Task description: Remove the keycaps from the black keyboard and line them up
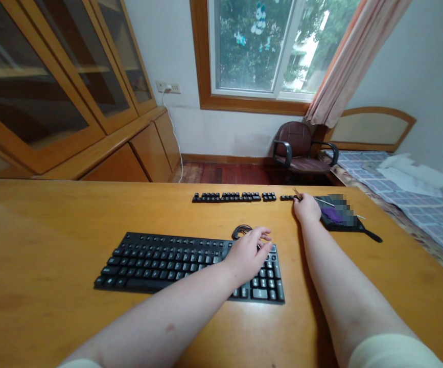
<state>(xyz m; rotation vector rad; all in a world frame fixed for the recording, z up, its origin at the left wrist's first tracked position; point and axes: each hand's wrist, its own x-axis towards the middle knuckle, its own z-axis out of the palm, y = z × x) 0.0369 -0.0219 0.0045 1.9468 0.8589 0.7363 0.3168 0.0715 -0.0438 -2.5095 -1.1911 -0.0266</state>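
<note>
Several dozen keys sit in the black keyboard, which lies flat on the worktop, left of centre and near me. The front rows look fully capped. The rearmost row looks lower and smaller, which I judge to be bare switches, but I cannot confirm this at this size.

A straight row of loose keycaps lies along the far part of the worktop, well apart from the keyboard. I judge the work to be at an early stage: one line of caps is off and laid out in order, and most caps are on the board.

A coiled cable lies just behind the keyboard's right end. My left hand rests over the right-hand key block, fingers open and loosely spread, gripping nothing.

A short group of keycaps ends the far row. My right hand rests against this group, fingers curled downward. A thin metal tool shows at the fingertips; I cannot tell whether the fingers grip it or a cap.

A black pouch lies just beside the right hand, its contents partly blurred.
</note>
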